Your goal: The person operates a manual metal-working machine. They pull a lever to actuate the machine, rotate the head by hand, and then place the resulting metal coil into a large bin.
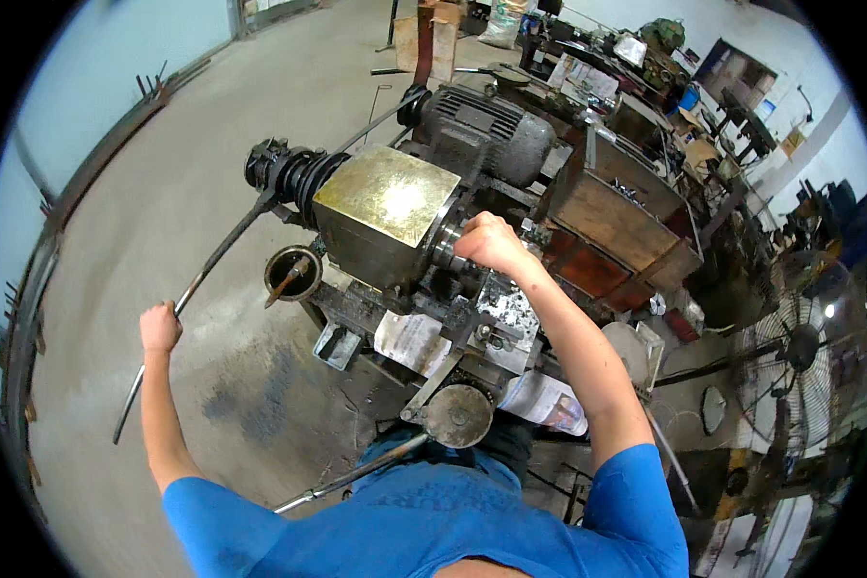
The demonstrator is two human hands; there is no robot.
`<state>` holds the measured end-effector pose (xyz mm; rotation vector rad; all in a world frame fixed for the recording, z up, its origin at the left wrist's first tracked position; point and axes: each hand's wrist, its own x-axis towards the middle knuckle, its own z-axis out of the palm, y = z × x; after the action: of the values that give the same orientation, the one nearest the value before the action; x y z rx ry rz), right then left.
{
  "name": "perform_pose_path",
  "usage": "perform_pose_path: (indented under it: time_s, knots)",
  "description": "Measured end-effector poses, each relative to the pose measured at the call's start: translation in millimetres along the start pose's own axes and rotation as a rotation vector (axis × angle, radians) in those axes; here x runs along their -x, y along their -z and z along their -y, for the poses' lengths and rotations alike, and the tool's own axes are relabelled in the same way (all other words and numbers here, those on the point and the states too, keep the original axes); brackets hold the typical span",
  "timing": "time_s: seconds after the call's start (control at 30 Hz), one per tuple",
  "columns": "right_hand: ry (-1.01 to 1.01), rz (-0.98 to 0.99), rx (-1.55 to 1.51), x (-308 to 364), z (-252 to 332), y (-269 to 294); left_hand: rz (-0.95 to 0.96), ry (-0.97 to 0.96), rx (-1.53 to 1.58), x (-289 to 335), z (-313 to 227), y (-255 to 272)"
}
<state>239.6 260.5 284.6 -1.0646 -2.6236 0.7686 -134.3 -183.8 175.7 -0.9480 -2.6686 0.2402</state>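
My left hand is wrapped round a long metal lever, which slants up to the pulley end of a belt-driven machine. This lathe-like machine has a boxy headstock with a shiny metal cover. At the other side of the headstock, my right hand is closed beside the round steel chuck. Whatever its fingers grip is hidden behind the hand. Below the chuck lies a machine bed strewn with metal chips. Close to my body sits a round metal disc with a bar handle.
Behind the headstock stands a ribbed electric motor. A rusty metal box is to its right. An oily round pot hangs near the left side. Paper sheets lie on the machine. A large fan stands at far right.
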Motion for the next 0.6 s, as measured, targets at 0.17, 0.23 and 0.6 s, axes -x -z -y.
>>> perform_pose_path:
  time_s: [0.17, 0.23, 0.6]
  knots:
    - [0.333, -0.325, -0.096, 52.8, -27.7, 36.5, -0.533, 0.0, 0.644, 6.8, -103.2, 19.0]
    - [0.427, -0.37, -0.21, 85.9, -42.1, 57.2, -0.579, 0.222, 1.16, 42.2, -145.5, -25.9]
    - [-0.694, -0.473, -0.254, 312.2, -246.5, 102.7, 0.485, -0.651, -0.102, 16.5, -253.7, -102.8]
